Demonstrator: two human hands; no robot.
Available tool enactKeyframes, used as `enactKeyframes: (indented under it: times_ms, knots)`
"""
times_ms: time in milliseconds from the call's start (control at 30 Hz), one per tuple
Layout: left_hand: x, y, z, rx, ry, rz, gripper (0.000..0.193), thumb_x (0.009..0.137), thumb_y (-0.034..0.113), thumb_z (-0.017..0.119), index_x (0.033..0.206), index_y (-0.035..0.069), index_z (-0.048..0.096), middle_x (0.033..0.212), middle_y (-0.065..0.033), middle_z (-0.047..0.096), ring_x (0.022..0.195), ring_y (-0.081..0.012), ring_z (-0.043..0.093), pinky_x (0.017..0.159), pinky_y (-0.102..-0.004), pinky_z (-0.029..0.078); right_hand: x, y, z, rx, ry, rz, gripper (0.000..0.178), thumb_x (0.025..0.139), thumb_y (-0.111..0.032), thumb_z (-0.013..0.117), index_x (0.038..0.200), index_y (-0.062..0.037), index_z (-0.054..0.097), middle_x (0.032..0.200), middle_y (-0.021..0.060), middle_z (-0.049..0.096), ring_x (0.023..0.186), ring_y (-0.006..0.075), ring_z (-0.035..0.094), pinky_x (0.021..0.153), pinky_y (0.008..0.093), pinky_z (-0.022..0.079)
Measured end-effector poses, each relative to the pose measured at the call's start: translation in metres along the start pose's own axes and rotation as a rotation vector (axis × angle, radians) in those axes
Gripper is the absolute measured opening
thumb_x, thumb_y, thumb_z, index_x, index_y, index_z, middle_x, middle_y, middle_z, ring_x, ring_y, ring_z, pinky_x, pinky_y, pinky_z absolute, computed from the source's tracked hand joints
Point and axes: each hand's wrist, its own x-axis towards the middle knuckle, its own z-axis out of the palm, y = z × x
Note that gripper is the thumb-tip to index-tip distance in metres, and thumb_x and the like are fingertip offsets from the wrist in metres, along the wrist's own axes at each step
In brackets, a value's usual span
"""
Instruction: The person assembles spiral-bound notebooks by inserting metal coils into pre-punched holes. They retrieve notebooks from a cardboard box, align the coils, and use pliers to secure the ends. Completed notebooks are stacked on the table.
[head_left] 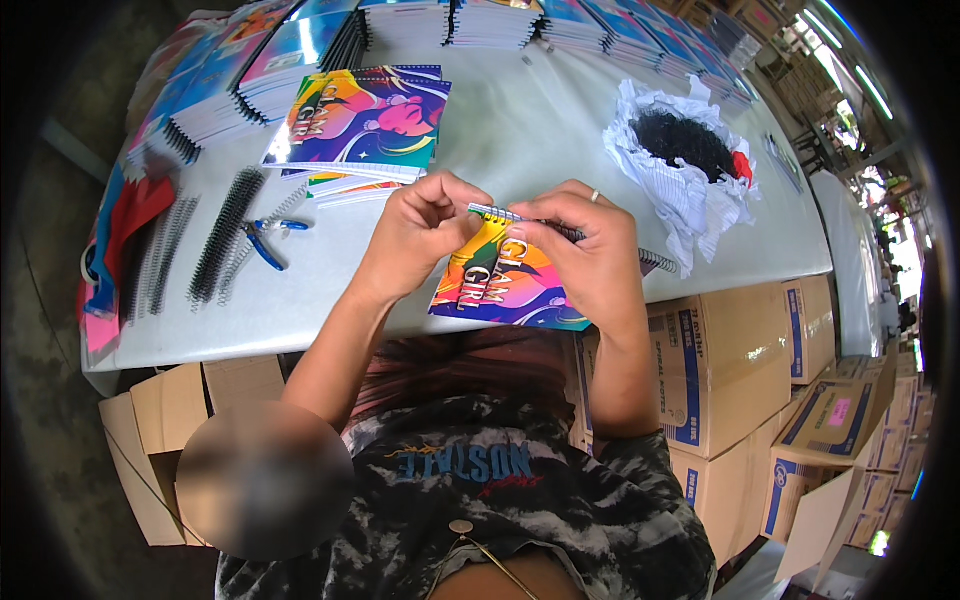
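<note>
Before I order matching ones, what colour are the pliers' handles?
Blue handles, shown in the head view.

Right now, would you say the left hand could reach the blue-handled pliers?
Probably yes: the left hand is busy at the notebook, but the pliers lie left of that hand, handles uncovered.

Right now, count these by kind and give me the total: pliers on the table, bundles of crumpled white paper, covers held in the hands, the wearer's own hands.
Pliers: 1
Crumpled white paper: 1
Held cover: 1
Hands: 2, left hand and right hand
Total: 5
</note>
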Motion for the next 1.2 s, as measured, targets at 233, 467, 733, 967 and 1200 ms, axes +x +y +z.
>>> enactKeyframes:
  times_ms: [233,467,733,967,1200]
  knots:
    - [0.029,0.01,-0.014,0.21,0.02,-0.049,0.013,0.074,0.002,0.064,0.086,0.002,0.057,0.077,-0.0035,0.058,0.07,-0.0099,0.054,0.063,-0.023,0.044,0.027,0.005,0.002,-0.247,-0.092,-0.072,0.014,0.072,-0.01,0.068,0.084,-0.0035,0.067,0.082,0.0077,0.061,0.074,0.0258,0.057,0.068,0.0364,0.044]
    - [0.021,0.047,-0.059,1.577,0.205,0.453,0.054,0.072,0.011,0.069,0.122,0.006,0.049,0.119,-0.0141,0.052,0.109,-0.0307,0.051,0.093,-0.0375,0.039,0.004,0.092,0.021,-0.799,-0.182,0.108,0.067,0.081,-0.04,0.059,0.134,-0.0057,0.036,0.139,0.0165,0.033,0.131,0.0391,0.021,0.104,0.0541,0.013]
    - [-0.012,0.046,-0.066,1.344,0.273,0.384,0.034,0.078,0.002,0.062,0.111,0.009,0.06,0.106,-0.0124,0.062,0.096,-0.0254,0.061,0.083,-0.0306,0.046,-0.014,0.103,0.049,-0.057,-0.156,0.286,0.079,0.086,-0.042,0.054,0.139,0.0024,0.015,0.144,0.023,0.019,0.134,0.0371,0.014,0.106,0.0514,0.01]
    - [-0.026,0.048,-0.033,1.177,0.428,0.841,0.034,0.074,-0.006,0.06,0.107,0.0,0.061,0.1,-0.0134,0.065,0.092,-0.0247,0.063,0.082,-0.0288,0.047,-0.004,0.071,0.085,1.09,-0.024,0.44,0.081,0.084,-0.032,0.061,0.14,0.0016,0.013,0.139,0.0207,0.029,0.13,0.0276,0.028,0.104,0.0374,0.022]
    - [0.039,0.081,-0.071,1.367,0.635,1.062,0.034,0.069,-0.003,0.067,0.102,0.006,0.065,0.096,-0.0086,0.067,0.084,-0.02,0.065,0.074,-0.0268,0.05,-0.031,0.105,0.102,0.731,-0.048,0.285,0.06,0.085,-0.015,0.061,0.135,-0.0006,0.03,0.122,0.0177,0.049,0.114,0.0224,0.047,0.093,0.0324,0.039]
